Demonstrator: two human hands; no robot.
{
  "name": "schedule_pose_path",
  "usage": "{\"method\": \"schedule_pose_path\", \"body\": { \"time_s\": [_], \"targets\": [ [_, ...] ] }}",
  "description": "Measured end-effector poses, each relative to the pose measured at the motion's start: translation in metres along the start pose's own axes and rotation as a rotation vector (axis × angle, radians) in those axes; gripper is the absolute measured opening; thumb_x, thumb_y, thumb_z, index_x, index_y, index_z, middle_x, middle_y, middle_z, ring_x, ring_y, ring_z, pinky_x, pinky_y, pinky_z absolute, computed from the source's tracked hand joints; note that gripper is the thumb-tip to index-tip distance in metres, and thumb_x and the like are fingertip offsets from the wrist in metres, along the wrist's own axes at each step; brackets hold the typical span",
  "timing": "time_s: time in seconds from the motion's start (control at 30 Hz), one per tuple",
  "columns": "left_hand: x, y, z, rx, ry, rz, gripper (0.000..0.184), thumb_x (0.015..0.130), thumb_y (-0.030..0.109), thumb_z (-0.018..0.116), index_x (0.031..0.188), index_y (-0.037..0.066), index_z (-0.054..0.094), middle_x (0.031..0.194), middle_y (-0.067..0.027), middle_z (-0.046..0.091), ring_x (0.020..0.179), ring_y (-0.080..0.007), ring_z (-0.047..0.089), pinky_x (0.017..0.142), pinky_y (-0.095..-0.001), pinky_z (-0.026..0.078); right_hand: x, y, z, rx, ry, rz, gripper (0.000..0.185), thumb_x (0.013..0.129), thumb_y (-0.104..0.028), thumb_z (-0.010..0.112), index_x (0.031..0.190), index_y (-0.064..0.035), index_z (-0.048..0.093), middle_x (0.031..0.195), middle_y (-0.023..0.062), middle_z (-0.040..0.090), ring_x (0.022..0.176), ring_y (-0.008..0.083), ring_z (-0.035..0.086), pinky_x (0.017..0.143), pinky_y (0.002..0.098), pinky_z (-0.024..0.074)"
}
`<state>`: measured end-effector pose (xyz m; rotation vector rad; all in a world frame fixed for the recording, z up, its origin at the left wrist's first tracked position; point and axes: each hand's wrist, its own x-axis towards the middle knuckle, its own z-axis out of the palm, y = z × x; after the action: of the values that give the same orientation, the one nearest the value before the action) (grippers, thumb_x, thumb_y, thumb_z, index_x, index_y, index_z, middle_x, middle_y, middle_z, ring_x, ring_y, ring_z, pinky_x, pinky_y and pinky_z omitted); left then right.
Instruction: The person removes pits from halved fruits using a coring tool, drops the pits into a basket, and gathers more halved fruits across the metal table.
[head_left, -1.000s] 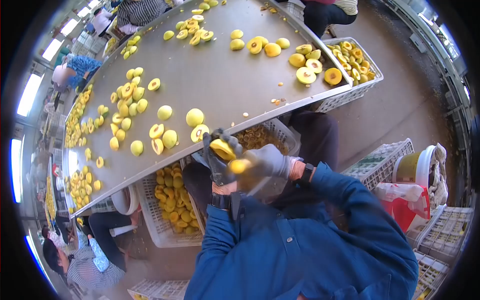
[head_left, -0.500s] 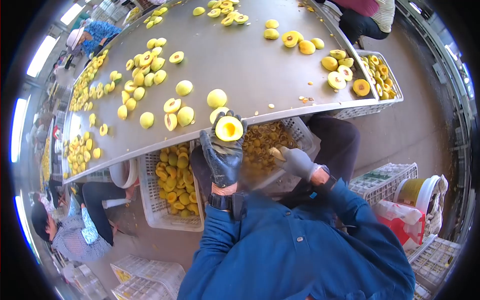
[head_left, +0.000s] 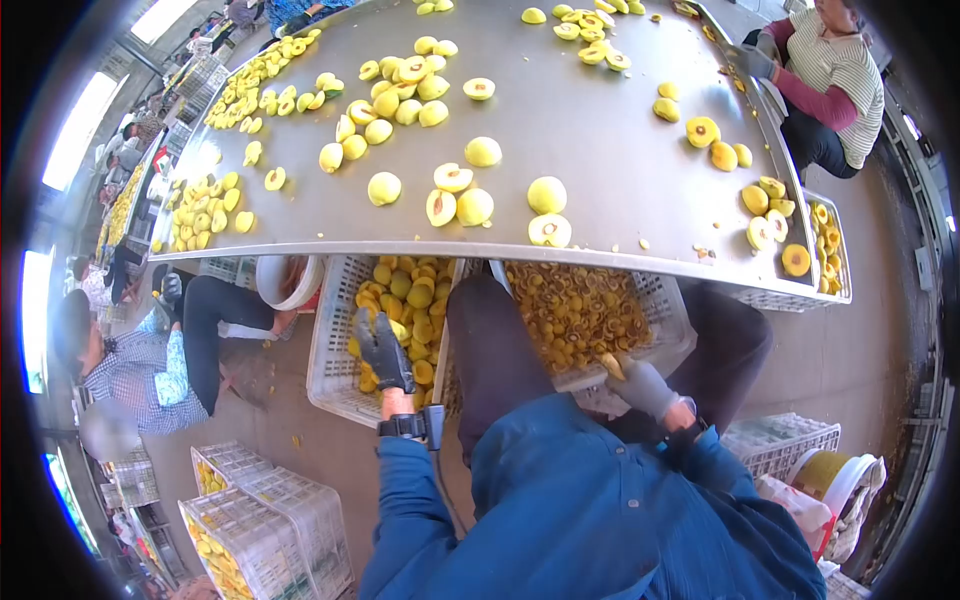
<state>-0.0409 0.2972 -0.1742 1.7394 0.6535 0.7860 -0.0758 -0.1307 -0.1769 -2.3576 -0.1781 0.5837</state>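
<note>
My left hand (head_left: pixel 383 355), in a dark glove, is over a white plastic crate (head_left: pixel 335 395) of pitted yellow peach halves (head_left: pixel 420 290). Its fingers are stretched and apart; a yellow half shows right beside the fingertips. My right hand (head_left: pixel 645 388), in a grey glove, is closed around a short tan tool (head_left: pixel 612 367) whose working end I cannot make out. It is by the near edge of a second crate (head_left: pixel 668 300), filled with brown pits and scraps (head_left: pixel 580 310). Cut peaches (head_left: pixel 550 230) lie on the metal table (head_left: pixel 600 150) ahead.
The table's raised front edge (head_left: pixel 440 247) runs above both crates. A person in a striped top (head_left: pixel 850 90) is at the right side, another in a checked shirt (head_left: pixel 150 370) at the left. Stacked crates (head_left: pixel 270 520) stand lower left; a white bucket (head_left: pixel 835 480) stands lower right.
My left hand has moved from the table edge, where it held a hollowed peach half, down left to the crate. The right hand still grips the tool. The view has shifted.
</note>
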Motion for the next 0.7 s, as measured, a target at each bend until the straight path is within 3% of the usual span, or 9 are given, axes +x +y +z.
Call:
{"method": "schedule_pose_path", "body": {
  "time_s": [0.03,0.13,0.3,0.4,0.5,0.53,0.57,0.63,0.7],
  "targets": [
    [0.013,0.008,-0.003,0.268,0.037,0.195,0.041,0.097,0.024,0.055,0.126,-0.004,0.052,0.123,-0.0208,0.058,0.112,-0.0293,0.057,0.099,-0.0381,0.043,-0.003,0.009,0.005,0.001,0.006,-0.016,0.035,0.084,-0.033,0.065,0.097,-0.0006,0.062,0.082,0.0268,0.065,0.08,0.0439,0.063,0.07,0.0489,0.0493],
    [0.05,0.065,0.032,0.375,-0.18,0.542,0.044,0.094,0.028,0.059,0.127,-0.001,0.053,0.126,-0.0235,0.057,0.115,-0.0343,0.056,0.1,-0.0426,0.042,0.002,0.029,0.02,-0.021,-0.005,0.017,0.034,0.084,-0.034,0.064,0.095,-0.0011,0.062,0.079,0.0265,0.064,0.076,0.0443,0.063,0.068,0.0503,0.049],
    [0.11,0.064,0.139,0.71,-0.479,0.484,0.071,0.083,0.048,0.067,0.135,0.003,0.049,0.13,-0.026,0.055,0.123,-0.0381,0.051,0.106,-0.0444,0.038,0.006,0.005,0.008,-0.095,0.068,0.033,0.035,0.086,-0.036,0.064,0.094,-0.0021,0.062,0.073,0.026,0.063,0.072,0.0443,0.062,0.064,0.0508,0.0486],
    [0.124,0.065,0.166,0.893,-0.722,0.466,0.048,0.078,0.035,0.073,0.11,0.003,0.057,0.105,-0.0225,0.064,0.099,-0.0402,0.06,0.086,-0.0474,0.048,0.004,0.0,0.005,-0.081,0.101,0.034,0.033,0.088,-0.035,0.063,0.095,-0.003,0.061,0.074,0.0257,0.063,0.072,0.044,0.062,0.063,0.0504,0.0485],
    [0.125,0.053,0.166,0.633,-0.758,0.47,0.039,0.078,0.029,0.074,0.103,0.003,0.06,0.098,-0.0206,0.066,0.093,-0.0367,0.063,0.082,-0.0448,0.05,0.004,-0.017,-0.005,0.008,0.116,-0.021,0.03,0.088,-0.032,0.064,0.097,-0.0034,0.061,0.077,0.0249,0.064,0.073,0.0435,0.063,0.064,0.0488,0.0492],
    [0.109,0.079,0.159,0.42,-0.753,0.307,0.031,0.078,0.023,0.075,0.098,0.002,0.062,0.097,-0.02,0.067,0.088,-0.0327,0.065,0.079,-0.0412,0.052,0.009,-0.027,-0.013,0.047,0.131,-0.05,0.029,0.088,-0.03,0.066,0.099,-0.0033,0.061,0.078,0.0244,0.065,0.074,0.0427,0.064,0.065,0.0474,0.0499],
    [0.101,0.086,0.156,0.291,-0.767,0.324,0.028,0.08,0.017,0.075,0.1,0.002,0.063,0.097,-0.0155,0.068,0.088,-0.0242,0.066,0.079,-0.0355,0.053,0.015,-0.04,-0.023,0.087,0.147,-0.086,0.029,0.087,-0.028,0.067,0.101,-0.0031,0.061,0.079,0.0239,0.066,0.075,0.0419,0.065,0.065,0.0461,0.0506],
    [0.058,0.13,0.148,-0.031,-0.84,0.162,0.027,0.085,0.01,0.07,0.111,0.002,0.064,0.103,-0.0045,0.066,0.097,-0.0125,0.06,0.087,-0.0287,0.052,0.025,-0.094,-0.053,0.395,0.294,-0.132,0.031,0.086,-0.024,0.069,0.105,-0.0024,0.06,0.082,0.0227,0.066,0.077,0.0394,0.067,0.067,0.0426,0.0516],
    [0.011,0.162,0.14,-0.125,-0.907,0.086,0.03,0.086,0.009,0.07,0.114,0.002,0.063,0.107,-0.0052,0.065,0.1,-0.0125,0.059,0.089,-0.0287,0.051,0.041,-0.131,-0.064,0.618,0.401,-0.242,0.036,0.084,-0.021,0.072,0.112,-0.0019,0.058,0.085,0.0215,0.067,0.08,0.0361,0.069,0.069,0.039,0.0523]
  ]
}}
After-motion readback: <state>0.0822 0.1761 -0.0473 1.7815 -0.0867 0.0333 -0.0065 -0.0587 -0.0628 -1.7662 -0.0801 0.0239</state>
